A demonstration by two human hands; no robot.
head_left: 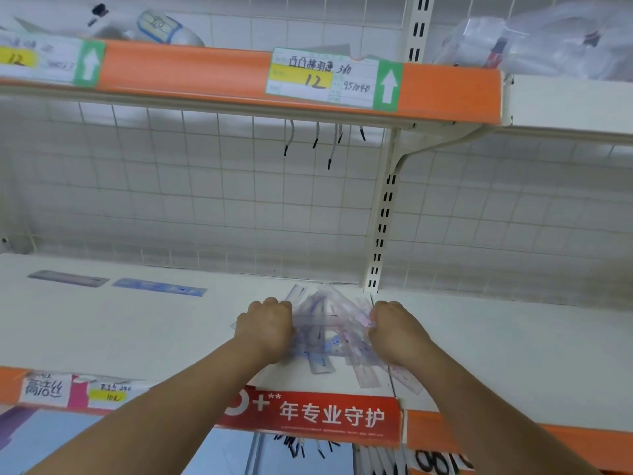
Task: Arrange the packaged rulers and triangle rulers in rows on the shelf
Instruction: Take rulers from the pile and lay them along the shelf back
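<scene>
A loose pile of clear packaged rulers and triangle rulers [327, 329] lies on the white shelf [137, 330], near the upright post. My left hand [265, 329] grips the pile's left side with curled fingers. My right hand [394, 332] grips its right side the same way. Several ruler ends stick out toward the shelf's front edge. Two packaged rulers lie flat at the back left: a grey one [68, 278] and a blue one [159, 287], side by side in a row.
An upper shelf [205, 68] with an orange edge and price labels hangs overhead, with cords dangling below it. A slotted upright post [380, 231] stands just behind the pile. Wire grid backs the shelf. Plastic bags [548, 39] sit at top right.
</scene>
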